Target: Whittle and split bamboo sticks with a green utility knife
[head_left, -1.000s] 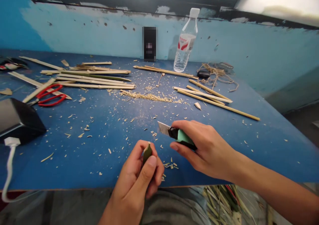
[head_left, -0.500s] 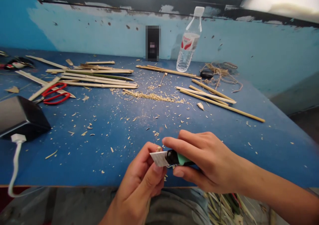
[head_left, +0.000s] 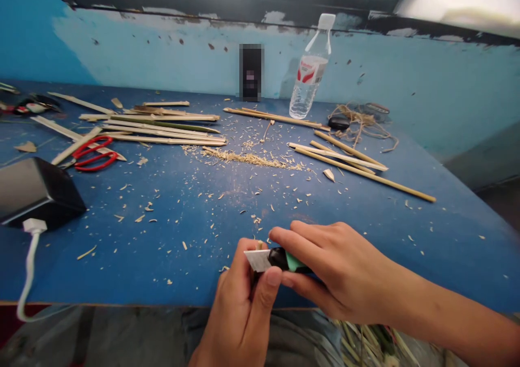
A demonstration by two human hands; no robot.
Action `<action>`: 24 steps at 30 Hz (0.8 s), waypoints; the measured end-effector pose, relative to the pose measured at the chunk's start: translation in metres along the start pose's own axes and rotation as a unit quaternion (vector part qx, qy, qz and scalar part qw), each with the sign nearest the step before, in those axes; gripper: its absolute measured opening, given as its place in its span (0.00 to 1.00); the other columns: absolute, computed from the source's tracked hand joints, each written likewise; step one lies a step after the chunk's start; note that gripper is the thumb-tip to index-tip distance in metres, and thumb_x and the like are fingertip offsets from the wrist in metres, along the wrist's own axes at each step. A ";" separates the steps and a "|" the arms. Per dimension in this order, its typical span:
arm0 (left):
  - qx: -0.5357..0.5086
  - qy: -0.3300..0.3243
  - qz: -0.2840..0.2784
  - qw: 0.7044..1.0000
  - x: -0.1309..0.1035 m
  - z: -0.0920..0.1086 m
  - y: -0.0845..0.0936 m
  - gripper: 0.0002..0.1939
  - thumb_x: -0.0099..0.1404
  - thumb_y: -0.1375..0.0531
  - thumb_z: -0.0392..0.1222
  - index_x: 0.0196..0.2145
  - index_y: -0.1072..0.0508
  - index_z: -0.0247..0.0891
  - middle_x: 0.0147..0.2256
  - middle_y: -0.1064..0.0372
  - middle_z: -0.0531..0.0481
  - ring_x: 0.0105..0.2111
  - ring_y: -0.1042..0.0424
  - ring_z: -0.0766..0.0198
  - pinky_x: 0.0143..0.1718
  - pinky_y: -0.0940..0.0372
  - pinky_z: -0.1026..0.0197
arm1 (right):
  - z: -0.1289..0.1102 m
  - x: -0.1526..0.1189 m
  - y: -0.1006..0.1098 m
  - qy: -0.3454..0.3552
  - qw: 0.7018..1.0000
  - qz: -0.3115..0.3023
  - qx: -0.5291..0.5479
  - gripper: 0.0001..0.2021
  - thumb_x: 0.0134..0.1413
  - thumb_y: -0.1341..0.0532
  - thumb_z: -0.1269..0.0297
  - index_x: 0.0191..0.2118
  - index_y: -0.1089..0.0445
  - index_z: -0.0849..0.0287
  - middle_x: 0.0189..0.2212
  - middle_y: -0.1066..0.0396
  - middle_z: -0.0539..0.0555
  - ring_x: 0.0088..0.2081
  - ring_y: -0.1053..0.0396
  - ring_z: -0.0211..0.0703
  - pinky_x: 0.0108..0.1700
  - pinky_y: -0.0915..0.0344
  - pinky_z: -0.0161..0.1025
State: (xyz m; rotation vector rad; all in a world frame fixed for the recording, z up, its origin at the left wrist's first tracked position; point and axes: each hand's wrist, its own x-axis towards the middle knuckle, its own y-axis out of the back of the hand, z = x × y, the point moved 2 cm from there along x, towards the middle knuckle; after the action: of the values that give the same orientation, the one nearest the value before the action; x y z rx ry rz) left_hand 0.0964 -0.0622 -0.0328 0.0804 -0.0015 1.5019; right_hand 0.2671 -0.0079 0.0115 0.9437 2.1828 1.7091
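Observation:
My right hand (head_left: 341, 269) is closed around the green and black handle of a utility knife (head_left: 296, 262), its wide blade pointing left. Between the fingers of my left hand (head_left: 249, 302) is a thin bamboo stick (head_left: 260, 244); only its pale tip shows, and the rest is hidden by the hand. The blade lies across the stick just below that tip. My left thumb is raised beside the blade's lower edge, close to the knife's black front end. Both hands are over the near edge of the blue table (head_left: 162, 269).
Bamboo strips (head_left: 162, 131) and red-handled scissors (head_left: 95, 153) lie at left, behind a black box (head_left: 38, 191) with a white cable. Shavings (head_left: 252, 160) form a ridge mid-table. Bamboo sticks (head_left: 365, 174), a water bottle (head_left: 306, 85) and tangled twine (head_left: 359, 120) are at right.
My left thumb has shifted right and up towards the knife's front end. The knife and my right hand have moved only slightly. The whole view has shifted a little.

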 end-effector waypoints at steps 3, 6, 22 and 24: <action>0.065 -0.030 0.014 0.997 -0.002 0.002 -0.001 0.10 0.81 0.50 0.49 0.44 0.31 0.47 0.34 0.30 0.58 0.31 0.31 0.68 0.34 0.37 0.67 | -0.006 -0.003 -0.002 0.000 0.998 0.026 -0.049 0.21 0.80 0.59 0.52 0.58 0.39 0.62 0.35 0.28 0.53 0.28 0.30 0.44 0.24 0.46 0.41; 0.107 -0.036 0.040 0.993 -0.004 0.004 -0.002 0.11 0.81 0.50 0.48 0.42 0.32 0.47 0.32 0.29 0.59 0.30 0.30 0.68 0.33 0.37 0.66 | -0.013 -0.005 -0.005 -0.012 0.993 0.045 -0.108 0.21 0.80 0.57 0.54 0.61 0.41 0.64 0.33 0.29 0.52 0.26 0.30 0.45 0.23 0.43 0.41; 0.035 0.063 0.042 0.997 0.001 0.003 -0.002 0.21 0.77 0.45 0.58 0.32 0.31 0.42 0.27 0.35 0.55 0.27 0.40 0.65 0.30 0.44 0.62 | -0.028 -0.007 -0.007 -0.065 0.954 0.138 -0.260 0.22 0.78 0.52 0.57 0.61 0.40 0.73 0.30 0.27 0.57 0.25 0.27 0.50 0.22 0.34 0.44; 0.008 0.072 0.047 0.996 -0.002 0.001 -0.002 0.22 0.76 0.44 0.59 0.31 0.33 0.41 0.27 0.38 0.55 0.27 0.41 0.65 0.31 0.44 0.62 | -0.026 -0.006 -0.002 -0.064 0.961 0.146 -0.227 0.23 0.78 0.52 0.55 0.62 0.41 0.73 0.30 0.28 0.56 0.25 0.26 0.48 0.22 0.33 0.42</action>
State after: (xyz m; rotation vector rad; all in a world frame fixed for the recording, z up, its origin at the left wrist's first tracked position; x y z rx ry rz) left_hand 0.0986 -0.0640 -0.0319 -0.0162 0.1240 1.5997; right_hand 0.2571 -0.0320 0.0158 1.2414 1.5235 2.0846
